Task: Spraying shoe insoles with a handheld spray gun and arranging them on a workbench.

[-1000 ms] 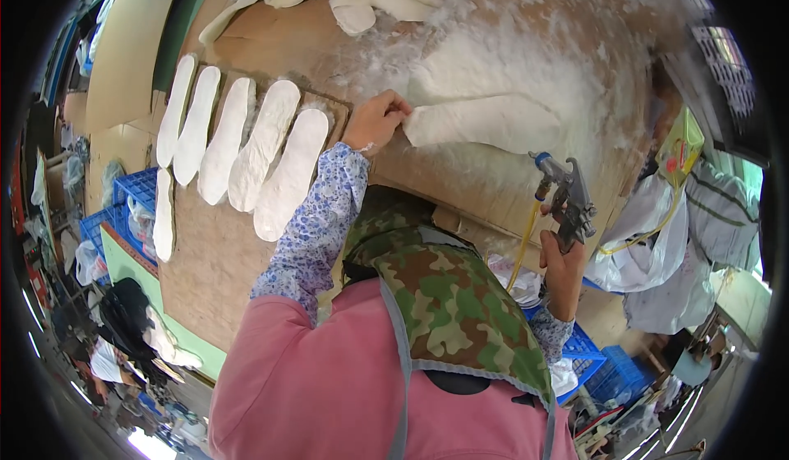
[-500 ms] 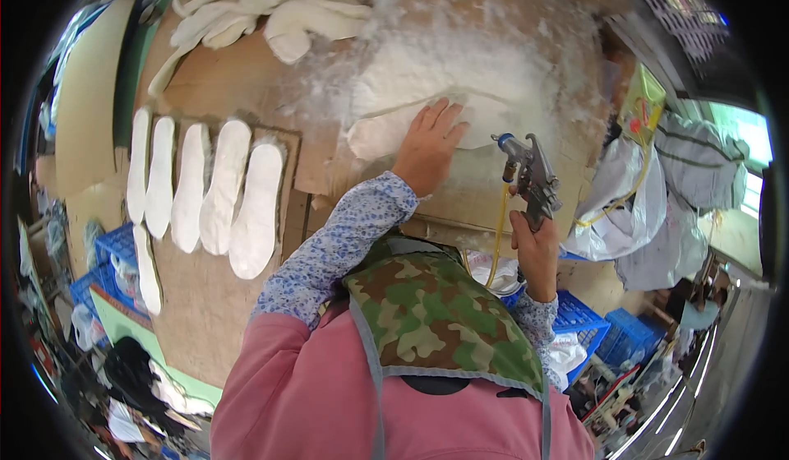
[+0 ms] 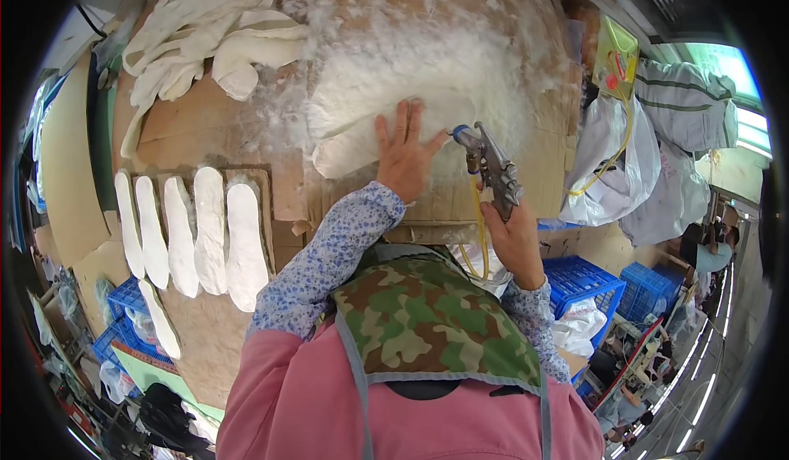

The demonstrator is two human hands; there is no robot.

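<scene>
Where fluff coats cardboard table (image 3: 205,123), blue crates (image 3: 588,279).

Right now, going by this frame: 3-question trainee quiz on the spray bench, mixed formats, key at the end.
1. True or false: the left hand lies flat, fingers spread, on the white foam insole.
2. What does the right hand grip? A) scissors B) grey metal spray gun C) brush
3. Fill in: the row of white foam insoles lies to the person's ____.

Key: 1 true; 2 B; 3 left.
</scene>
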